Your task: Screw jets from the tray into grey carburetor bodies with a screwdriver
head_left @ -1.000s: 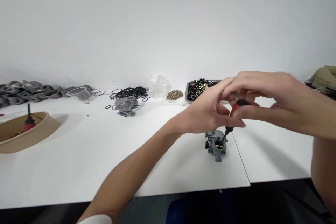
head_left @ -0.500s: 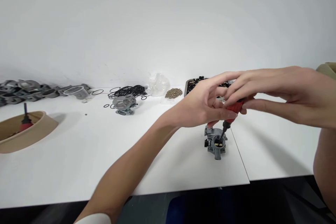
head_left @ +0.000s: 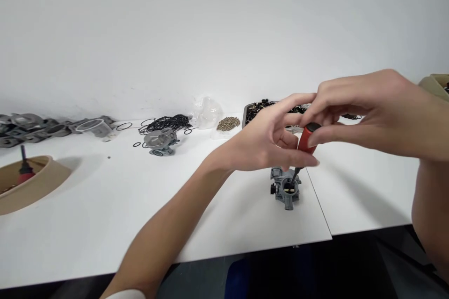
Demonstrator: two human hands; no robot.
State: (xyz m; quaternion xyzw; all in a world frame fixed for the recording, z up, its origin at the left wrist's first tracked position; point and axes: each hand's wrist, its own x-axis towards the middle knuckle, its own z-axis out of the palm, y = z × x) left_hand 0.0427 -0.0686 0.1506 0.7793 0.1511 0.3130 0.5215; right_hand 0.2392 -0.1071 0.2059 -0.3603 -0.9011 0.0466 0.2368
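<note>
- Carburetor body (head_left: 279, 186) stands on the counter (head_left: 228, 217), set in from the front edge, just left of the panel seam.
- Right hand (head_left: 372, 112): grip pinching the top of the screwdriver (head_left: 306, 141) between thumb and fingers. Left hand (head_left: 261, 142): grip curled around the lower handle.
- Shank leans, its tip end inside the bore near a brass-coloured strip (head_left: 289, 190); seating of the tip too small to tell.
- Risk 1: tip may skid and score the bore or strip. Likely cause: the lean, plus uneven push from two hands.
- Risk 2: body may twist or slide toward the front edge. Likely cause: no hand visibly braces it, and the counter looks smooth.
- Risk 3: misalignment may go unnoticed. Likely cause: left thumb crosses in front of the driver, masking part of it.
</note>
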